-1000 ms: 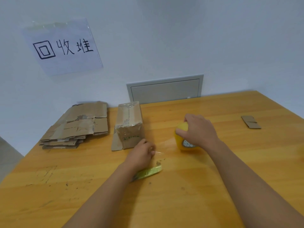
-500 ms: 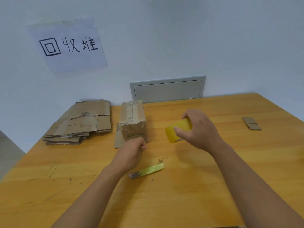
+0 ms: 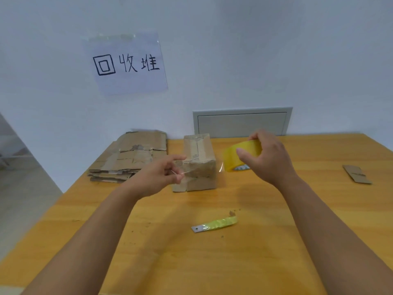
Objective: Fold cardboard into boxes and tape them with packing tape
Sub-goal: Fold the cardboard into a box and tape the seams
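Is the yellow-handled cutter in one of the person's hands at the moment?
No, the cutter lies on the table, while the right hand grips the tape roll and the left hand pinches the tape end.

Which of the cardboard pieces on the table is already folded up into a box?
The cardboard box between the hands stands assembled; the cardboard stack left of it and small scrap far right lie flat.

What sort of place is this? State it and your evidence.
Probably a small packing or recycling workstation: a wooden table against a white wall, a stack of flattened cardboard, a taped box, and a handwritten sign.
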`<state>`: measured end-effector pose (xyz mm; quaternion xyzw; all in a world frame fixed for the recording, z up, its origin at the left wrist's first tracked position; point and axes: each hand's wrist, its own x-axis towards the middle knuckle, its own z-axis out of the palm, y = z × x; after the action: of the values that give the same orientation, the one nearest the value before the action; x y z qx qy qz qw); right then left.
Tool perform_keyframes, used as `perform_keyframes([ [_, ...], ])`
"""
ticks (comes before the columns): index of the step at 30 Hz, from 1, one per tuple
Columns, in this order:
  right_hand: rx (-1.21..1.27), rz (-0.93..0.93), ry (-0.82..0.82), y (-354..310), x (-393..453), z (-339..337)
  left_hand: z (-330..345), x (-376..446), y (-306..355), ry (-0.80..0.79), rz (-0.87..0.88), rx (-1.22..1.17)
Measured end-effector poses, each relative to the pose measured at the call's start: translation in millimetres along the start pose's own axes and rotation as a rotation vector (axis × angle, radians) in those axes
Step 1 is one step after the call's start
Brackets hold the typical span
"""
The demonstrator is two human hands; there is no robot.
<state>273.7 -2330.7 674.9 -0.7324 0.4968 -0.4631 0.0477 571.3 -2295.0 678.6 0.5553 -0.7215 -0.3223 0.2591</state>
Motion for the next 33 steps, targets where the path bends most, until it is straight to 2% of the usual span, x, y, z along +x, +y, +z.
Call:
perform_keyframes([
  [7,-0.005,0.016,-0.001,0,7,2,5,12,-4,0.251,-0.117,-0.328],
  [12,-0.029,0.081,-0.022,3,13,5,10,25,-3,0.315,-0.189,-0.522],
  [20,-0.061,0.159,-0.086,11,28,8,20,48,-8,0.390,-0.281,-0.598],
  [28,-0.079,0.158,-0.150,18,35,14,34,53,-12,0.558,-0.254,-0.335],
  [33,-0.171,0.127,-0.173,20,36,16,39,56,-14,0.579,-0.273,-0.347],
])
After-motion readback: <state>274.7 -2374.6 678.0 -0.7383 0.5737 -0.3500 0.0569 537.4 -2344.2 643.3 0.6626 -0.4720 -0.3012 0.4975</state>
